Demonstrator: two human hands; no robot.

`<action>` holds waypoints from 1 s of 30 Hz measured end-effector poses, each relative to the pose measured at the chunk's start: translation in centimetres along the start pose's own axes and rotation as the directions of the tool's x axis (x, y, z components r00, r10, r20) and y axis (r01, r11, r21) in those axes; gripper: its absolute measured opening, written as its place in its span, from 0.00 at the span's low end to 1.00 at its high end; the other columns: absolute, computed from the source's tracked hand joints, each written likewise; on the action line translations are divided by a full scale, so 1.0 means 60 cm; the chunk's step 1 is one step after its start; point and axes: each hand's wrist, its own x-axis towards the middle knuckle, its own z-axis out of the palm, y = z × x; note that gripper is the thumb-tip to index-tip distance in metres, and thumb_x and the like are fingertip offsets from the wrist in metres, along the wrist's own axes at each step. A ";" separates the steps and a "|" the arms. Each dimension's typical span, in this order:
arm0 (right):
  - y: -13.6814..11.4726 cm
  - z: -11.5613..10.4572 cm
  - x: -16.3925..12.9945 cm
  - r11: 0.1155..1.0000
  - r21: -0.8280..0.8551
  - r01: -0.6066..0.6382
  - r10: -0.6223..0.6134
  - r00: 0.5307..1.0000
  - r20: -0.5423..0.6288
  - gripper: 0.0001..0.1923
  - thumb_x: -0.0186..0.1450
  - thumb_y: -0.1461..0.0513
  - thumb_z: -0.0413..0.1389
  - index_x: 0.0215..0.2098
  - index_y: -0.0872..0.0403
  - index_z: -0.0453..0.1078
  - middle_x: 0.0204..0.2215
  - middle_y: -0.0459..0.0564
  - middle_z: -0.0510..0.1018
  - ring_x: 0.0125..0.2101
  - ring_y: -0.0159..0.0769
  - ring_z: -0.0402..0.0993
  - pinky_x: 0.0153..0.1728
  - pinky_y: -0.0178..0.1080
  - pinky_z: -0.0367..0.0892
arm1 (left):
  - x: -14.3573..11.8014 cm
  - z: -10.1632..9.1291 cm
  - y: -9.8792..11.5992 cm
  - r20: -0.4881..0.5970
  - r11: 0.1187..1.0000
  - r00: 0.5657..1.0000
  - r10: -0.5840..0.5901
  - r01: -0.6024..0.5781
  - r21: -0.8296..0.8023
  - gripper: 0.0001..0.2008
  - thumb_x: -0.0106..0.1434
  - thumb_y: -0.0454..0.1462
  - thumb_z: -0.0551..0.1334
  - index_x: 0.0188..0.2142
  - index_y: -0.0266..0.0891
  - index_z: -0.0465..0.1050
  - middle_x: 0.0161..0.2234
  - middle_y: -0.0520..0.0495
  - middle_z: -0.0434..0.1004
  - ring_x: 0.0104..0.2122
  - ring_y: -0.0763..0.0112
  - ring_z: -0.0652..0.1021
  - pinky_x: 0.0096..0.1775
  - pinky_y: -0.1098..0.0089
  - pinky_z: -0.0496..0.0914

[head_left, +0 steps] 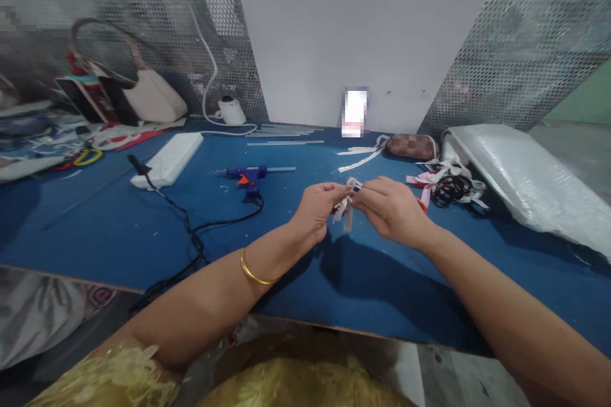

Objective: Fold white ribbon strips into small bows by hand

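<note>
Ribbon [347, 198], white with a touch of red, sits pinched between both hands just above the blue tabletop [119, 229], a short tail hanging down from it. The left hand [316, 210] closes its grip on the ribbon from the 9 o'clock side, thumb and fingertips pressed together on it; a gold bangle [252, 271] circles that wrist. The right hand [391, 210] pinches the same ribbon from the 3 o'clock side, fingers curled. At 10 o'clock from the hands lies a blue glue gun [249, 175], its black cord [191, 235] trailing toward the near edge. Farther out at 10 o'clock is a white power strip [168, 159]. At 2 o'clock, near the right hand, lies a heap of ribbons [446, 186] with black rings, and past it a small checked pouch [411, 146]. A white board [363, 38] leans at 12 o'clock.
</note>
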 end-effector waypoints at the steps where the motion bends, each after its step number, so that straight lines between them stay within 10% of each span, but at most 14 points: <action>1: 0.004 0.001 0.000 0.997 0.070 -0.039 0.039 0.999 -0.002 0.09 0.63 0.67 0.47 0.29 0.55 0.67 0.25 0.50 0.72 0.27 0.35 0.65 0.31 0.37 0.57 | 0.001 0.000 0.000 -0.002 1.000 1.000 -0.008 0.008 0.002 0.16 0.40 0.45 0.71 0.19 0.34 0.72 0.17 0.52 0.67 0.17 0.79 0.63 0.21 0.74 0.57; 4: 0.015 0.007 0.001 0.869 0.391 -0.303 0.338 0.941 -0.022 0.07 0.62 0.63 0.51 0.26 0.55 0.67 0.23 0.47 0.72 0.27 0.33 0.66 0.30 0.36 0.59 | 0.001 0.001 0.005 0.006 0.998 1.000 0.026 -0.026 0.049 0.17 0.43 0.46 0.70 0.22 0.34 0.73 0.18 0.52 0.69 0.18 0.79 0.65 0.22 0.74 0.59; 7: 0.017 0.015 0.005 0.510 0.705 -0.492 0.628 0.774 0.085 0.10 0.59 0.56 0.55 0.27 0.55 0.68 0.22 0.45 0.71 0.25 0.31 0.66 0.29 0.35 0.61 | -0.002 0.002 0.012 0.031 0.986 0.995 0.098 -0.101 0.130 0.17 0.47 0.48 0.68 0.26 0.34 0.76 0.22 0.49 0.73 0.21 0.77 0.69 0.26 0.73 0.64; 12: 0.003 0.028 0.006 0.114 0.830 -0.545 0.600 0.704 0.380 0.16 0.54 0.51 0.60 0.31 0.56 0.70 0.24 0.47 0.75 0.27 0.32 0.70 0.30 0.35 0.64 | -0.007 0.002 0.019 -0.018 0.944 0.980 0.198 -0.186 0.272 0.14 0.49 0.46 0.67 0.28 0.35 0.77 0.22 0.49 0.74 0.21 0.77 0.68 0.25 0.74 0.64; 21: 0.006 0.031 0.002 0.065 0.791 -0.609 0.667 0.616 0.419 0.15 0.50 0.53 0.64 0.26 0.57 0.72 0.20 0.47 0.74 0.21 0.30 0.71 0.26 0.36 0.66 | 0.000 -0.010 0.031 0.132 0.839 0.956 0.261 -0.292 0.459 0.19 0.54 0.50 0.61 0.31 0.36 0.76 0.23 0.48 0.74 0.22 0.74 0.71 0.21 0.75 0.63; 30: -0.002 0.015 0.007 0.314 0.722 -0.617 0.574 0.728 0.374 0.15 0.58 0.51 0.56 0.25 0.55 0.67 0.19 0.44 0.70 0.21 0.29 0.68 0.26 0.34 0.65 | 0.004 -0.013 0.039 0.240 0.774 0.949 0.205 -0.308 0.554 0.11 0.53 0.43 0.64 0.27 0.36 0.73 0.20 0.51 0.70 0.21 0.76 0.69 0.23 0.75 0.61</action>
